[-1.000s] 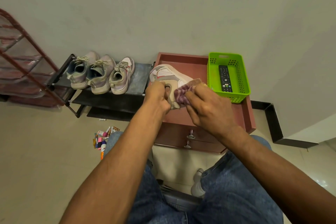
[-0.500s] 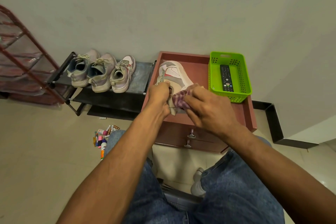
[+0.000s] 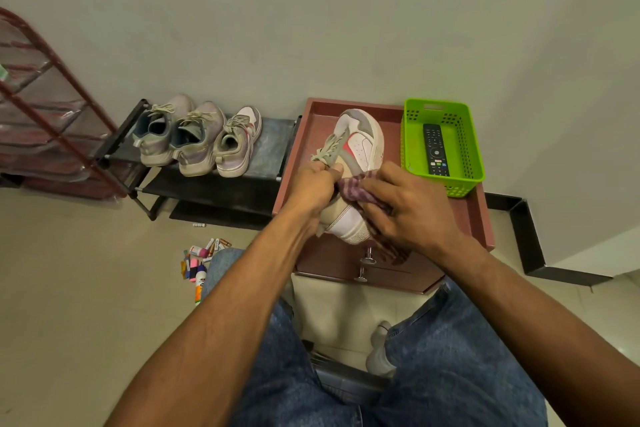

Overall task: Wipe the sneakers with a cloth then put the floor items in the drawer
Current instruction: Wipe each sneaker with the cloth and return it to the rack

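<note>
A white and grey sneaker (image 3: 360, 146) with a red accent is held over the brown drawer unit's top (image 3: 474, 218), toe pointing away from me. My left hand (image 3: 311, 187) grips it at the collar by the laces. My right hand (image 3: 412, 208) presses a purple striped cloth (image 3: 356, 189) against the sneaker's right side near the heel. Three more sneakers (image 3: 197, 139) stand in a row on a low black shoe rack (image 3: 270, 152) to the left. Several small floor items (image 3: 199, 262), such as tubes and batteries, lie in a heap on the floor by my left knee.
A green plastic basket (image 3: 467, 163) with a black remote (image 3: 434, 149) stands on the unit's right side. The drawer front has two metal knobs (image 3: 365, 267). A red rack (image 3: 52, 107) stands at far left. My knees in jeans flank the drawer.
The sneaker has been turned so its toe points further away and it stands more upright. My right hand with the cloth has slid down toward the heel side.
</note>
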